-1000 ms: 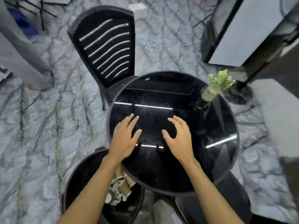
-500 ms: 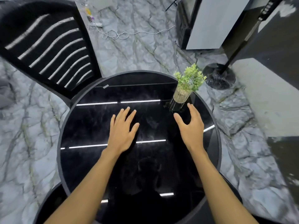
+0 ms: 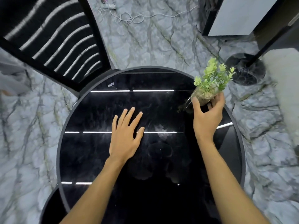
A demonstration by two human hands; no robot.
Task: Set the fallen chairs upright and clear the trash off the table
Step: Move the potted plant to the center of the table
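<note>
A round black glass table (image 3: 84,152) fills the middle of the view. My left hand (image 3: 125,135) lies flat on its top, fingers spread and holding nothing. My right hand (image 3: 207,117) is wrapped around the clear glass pot of a small green plant (image 3: 212,78) at the table's far right edge, thumb on the near side and fingers behind. A black slatted chair (image 3: 53,39) stands upright at the table's far left, its back facing me. No trash shows on the tabletop.
The rim of a black bin (image 3: 48,206) shows at the lower left under the table edge. A round black stand base (image 3: 244,68) with its pole sits on the marble floor at the right. A white cable (image 3: 129,18) lies on the floor behind. A dark cabinet (image 3: 234,15) stands far right.
My right hand has reached forward to the right and closed around the plant's pot. My left hand stays flat on the table. The view has moved closer over the table.
</note>
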